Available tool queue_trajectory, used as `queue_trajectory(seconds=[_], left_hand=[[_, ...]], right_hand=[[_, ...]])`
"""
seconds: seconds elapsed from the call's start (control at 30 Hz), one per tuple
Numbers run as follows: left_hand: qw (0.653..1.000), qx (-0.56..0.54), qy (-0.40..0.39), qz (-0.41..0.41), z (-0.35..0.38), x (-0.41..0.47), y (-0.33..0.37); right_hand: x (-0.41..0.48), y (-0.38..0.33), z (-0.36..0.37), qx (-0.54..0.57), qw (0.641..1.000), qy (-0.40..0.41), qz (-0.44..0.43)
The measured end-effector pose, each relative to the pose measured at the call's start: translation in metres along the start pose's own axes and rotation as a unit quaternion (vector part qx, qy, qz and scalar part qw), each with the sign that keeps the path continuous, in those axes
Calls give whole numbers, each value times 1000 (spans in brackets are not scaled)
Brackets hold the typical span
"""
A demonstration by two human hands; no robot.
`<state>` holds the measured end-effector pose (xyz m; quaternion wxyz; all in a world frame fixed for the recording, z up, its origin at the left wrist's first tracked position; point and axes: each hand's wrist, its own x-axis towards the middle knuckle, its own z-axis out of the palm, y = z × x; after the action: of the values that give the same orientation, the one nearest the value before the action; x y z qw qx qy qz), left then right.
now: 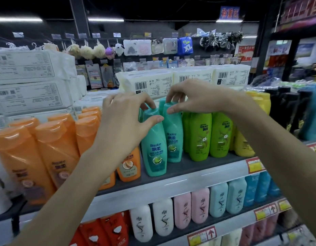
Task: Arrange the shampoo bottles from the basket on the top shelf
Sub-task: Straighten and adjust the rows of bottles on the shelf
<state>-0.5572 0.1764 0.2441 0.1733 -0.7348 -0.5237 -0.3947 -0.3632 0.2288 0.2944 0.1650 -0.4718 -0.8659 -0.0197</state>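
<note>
While left hand (125,119) pinches front bottle (154,150) by its cap and right hand (194,98) pinches rear bottle (173,139) likewise, both teal bottles stand on top shelf (198,166). Straightening step, seemingly; next calls for squaring them flush.

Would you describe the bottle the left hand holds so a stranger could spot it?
On the top shelf, find the teal bottles between the orange bottles and the green bottles. It is the front teal bottle, leftmost and nearest the shelf edge.

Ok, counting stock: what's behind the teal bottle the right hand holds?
Behind the teal bottle, another teal cap shows; its body is hidden. White packs stand farther back.
</note>
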Motion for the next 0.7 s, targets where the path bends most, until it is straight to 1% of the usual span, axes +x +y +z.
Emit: queue_trajectory(seconds=[0.1, 0.17, 0.5, 0.7], left_hand=[[1000, 2, 4, 2, 1, 0, 0], [1000, 6, 4, 0, 1, 0, 0], [998, 50, 12, -27, 3, -2, 6], [998, 55, 23, -31, 4, -5, 9]], right_hand=[[1, -1, 2, -9, 1000, 15, -8], [1, 1, 2, 5, 1000, 14, -19], [-4, 13, -7, 34, 993, -20, -109], [-9, 22, -11, 48, 989, -32, -140]])
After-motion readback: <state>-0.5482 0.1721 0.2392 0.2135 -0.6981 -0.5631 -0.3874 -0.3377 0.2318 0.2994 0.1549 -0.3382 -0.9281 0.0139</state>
